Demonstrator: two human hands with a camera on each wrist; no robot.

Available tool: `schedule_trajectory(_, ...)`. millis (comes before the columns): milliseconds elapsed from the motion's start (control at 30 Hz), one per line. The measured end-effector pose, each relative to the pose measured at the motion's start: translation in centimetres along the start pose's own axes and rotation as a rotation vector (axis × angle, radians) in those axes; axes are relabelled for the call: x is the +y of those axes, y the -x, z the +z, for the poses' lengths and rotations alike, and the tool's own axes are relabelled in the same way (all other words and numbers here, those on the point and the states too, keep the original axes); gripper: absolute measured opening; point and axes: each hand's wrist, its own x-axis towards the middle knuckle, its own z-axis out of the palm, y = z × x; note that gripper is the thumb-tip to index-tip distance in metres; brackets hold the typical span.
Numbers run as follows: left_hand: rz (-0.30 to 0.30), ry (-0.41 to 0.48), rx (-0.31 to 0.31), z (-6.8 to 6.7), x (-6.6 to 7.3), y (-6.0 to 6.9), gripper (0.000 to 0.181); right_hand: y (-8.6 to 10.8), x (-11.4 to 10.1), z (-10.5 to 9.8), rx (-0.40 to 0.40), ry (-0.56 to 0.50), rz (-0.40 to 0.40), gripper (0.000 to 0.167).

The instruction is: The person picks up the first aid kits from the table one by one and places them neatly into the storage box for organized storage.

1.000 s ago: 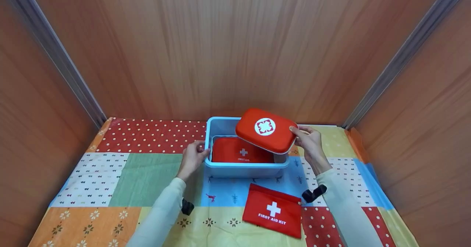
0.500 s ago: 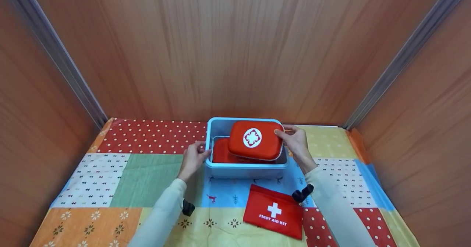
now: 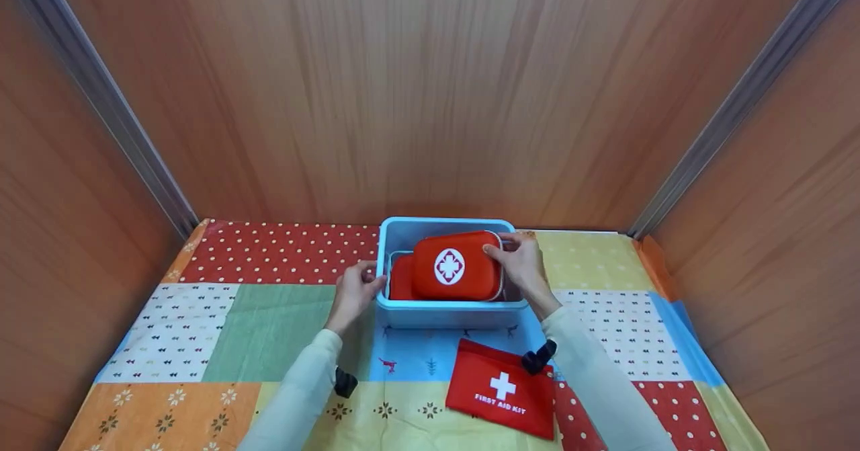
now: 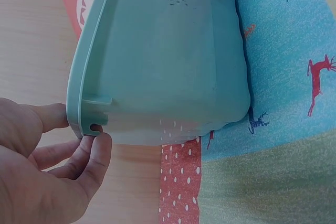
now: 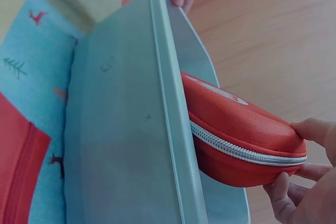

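Note:
My right hand point(image 3: 525, 263) pinches the right end of a red zippered first aid case point(image 3: 480, 269), thumb on top and fingers beneath. The case tilts, its left part down inside a light blue plastic bin point(image 3: 443, 315) and its right end higher. In the right wrist view its white zipper point(image 5: 236, 150) runs along the side. Under it lies another red first aid pouch point(image 3: 401, 279), mostly hidden. At the bin's left end my left hand point(image 3: 353, 291) grips the rim; the left wrist view has thumb and fingers point(image 4: 100, 153) around that rim.
A flat red first aid kit pouch point(image 3: 500, 389) with a white cross lies in front of the bin. A patchwork cloth point(image 3: 282, 330) covers the table. Wood-grain panels point(image 3: 443, 101) stand behind and on both sides, the rear one close to the bin.
My right hand has moved left and down with the red case, bringing it from above the bin's right side into the bin. The left hand has stayed on the rim.

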Motion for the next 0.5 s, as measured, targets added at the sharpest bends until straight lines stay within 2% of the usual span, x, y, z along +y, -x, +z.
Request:
schedule_trajectory(233,-0.004,-0.008,0.006,0.1,0.0,-0.1,0.041,0.3,-0.1,1.4,-0.018,0.053,-0.033,0.053)
schedule_trajectory(500,0.001,-0.004,0.013,0.1,0.0,-0.1,0.039,0.3,0.6,2.3,-0.055,0.056,-0.048,0.059)
